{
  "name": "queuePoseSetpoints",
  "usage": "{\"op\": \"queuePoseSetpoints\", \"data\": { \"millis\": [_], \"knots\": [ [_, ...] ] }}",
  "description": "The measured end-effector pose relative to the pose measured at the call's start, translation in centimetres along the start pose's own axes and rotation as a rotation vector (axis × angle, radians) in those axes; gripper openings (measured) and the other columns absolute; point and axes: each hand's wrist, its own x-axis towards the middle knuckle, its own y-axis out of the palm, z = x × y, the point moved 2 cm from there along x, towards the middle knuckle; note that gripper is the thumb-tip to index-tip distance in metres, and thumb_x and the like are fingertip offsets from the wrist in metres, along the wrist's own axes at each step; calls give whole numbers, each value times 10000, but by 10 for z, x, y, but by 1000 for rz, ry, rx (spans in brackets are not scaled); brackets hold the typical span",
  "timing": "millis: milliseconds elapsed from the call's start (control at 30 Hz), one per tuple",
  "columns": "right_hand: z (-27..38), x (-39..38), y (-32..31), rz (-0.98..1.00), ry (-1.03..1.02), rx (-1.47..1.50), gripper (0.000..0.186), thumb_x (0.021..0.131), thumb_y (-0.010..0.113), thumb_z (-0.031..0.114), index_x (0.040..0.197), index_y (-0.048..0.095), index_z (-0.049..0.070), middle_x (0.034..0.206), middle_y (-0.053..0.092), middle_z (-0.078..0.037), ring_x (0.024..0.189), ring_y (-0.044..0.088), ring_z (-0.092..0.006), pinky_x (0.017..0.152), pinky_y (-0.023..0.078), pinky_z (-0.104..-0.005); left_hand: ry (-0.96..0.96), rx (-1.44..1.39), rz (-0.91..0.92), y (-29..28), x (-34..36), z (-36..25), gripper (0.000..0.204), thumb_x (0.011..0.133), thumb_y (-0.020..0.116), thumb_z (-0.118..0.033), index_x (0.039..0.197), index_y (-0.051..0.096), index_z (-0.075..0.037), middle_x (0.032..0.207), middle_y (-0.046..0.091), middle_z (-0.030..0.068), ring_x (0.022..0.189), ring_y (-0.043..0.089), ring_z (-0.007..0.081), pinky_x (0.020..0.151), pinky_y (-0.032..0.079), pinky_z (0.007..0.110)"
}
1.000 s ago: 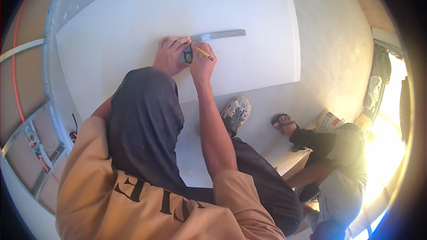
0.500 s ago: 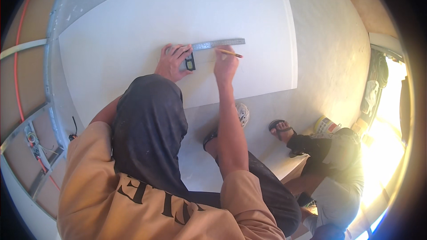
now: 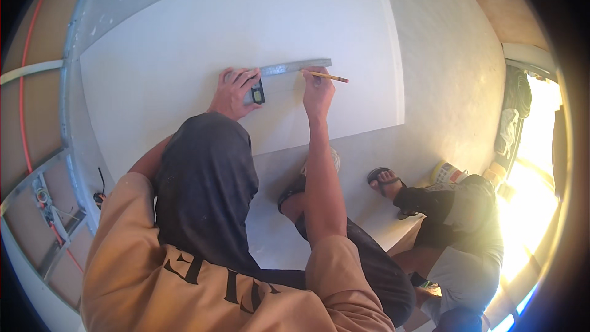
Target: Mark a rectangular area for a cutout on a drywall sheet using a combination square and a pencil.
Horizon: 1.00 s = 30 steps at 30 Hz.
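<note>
A large white board (image 3: 184,31) lies flat on the floor before me. On it rests a combination square (image 3: 295,66), its steel ruler pointing right and its dark head holding a small greenish level vial. My left hand (image 3: 232,93) is closed over that head, pressing it against the board. In my right hand (image 3: 319,97) a yellow pencil (image 3: 333,77) is pinched, its tip close to the ruler's lower edge and its other end sticking out to the right. Whether the tip touches the board cannot be made out. A faint line shows on the board below the ruler.
Metal wall framing (image 3: 67,86) with a red conduit (image 3: 23,86) runs along the left. At the lower right another person (image 3: 467,240) sits low, one sandalled foot (image 3: 386,181) near the board. A white and yellow bucket (image 3: 447,173) stands behind them, beside a bright opening.
My right hand has shifted a little to the right along the ruler, and more of the pencil sticks out of it. The left hand still holds the square; the whole view has moved slightly.
</note>
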Motion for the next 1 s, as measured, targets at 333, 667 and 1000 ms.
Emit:
{"op": "queuePoseSetpoints", "data": {
  "millis": [333,667,1000],
  "knots": [
    [19,12,-43,26,-356,-312,336,1061,683,-28,1382,742,51,1502,674,-151,1347,647,-392,1119,554,-477,-10,-192,66,-25,24,9,948,724,913,-172,1595,541,-159,1555,580,125,1514,493,369,1316,321,590],
    [-40,-109,-9,52,-307,-525,431,944,745,4,1372,737,51,1286,662,-161,1227,613,-399,1058,499,-548,416,-112,479,-45,91,41,896,761,744,-13,1619,528,-156,1658,552,62,1596,460,314,1418,265,513],
    [-34,-137,-5,-56,-206,-394,401,892,765,-51,1283,706,10,1241,669,-196,1213,626,-419,1089,492,-539,-100,-224,13,7,56,19,513,982,830,-175,1465,665,-123,1345,599,114,1295,608,323,1148,466,516]
  ]
}}
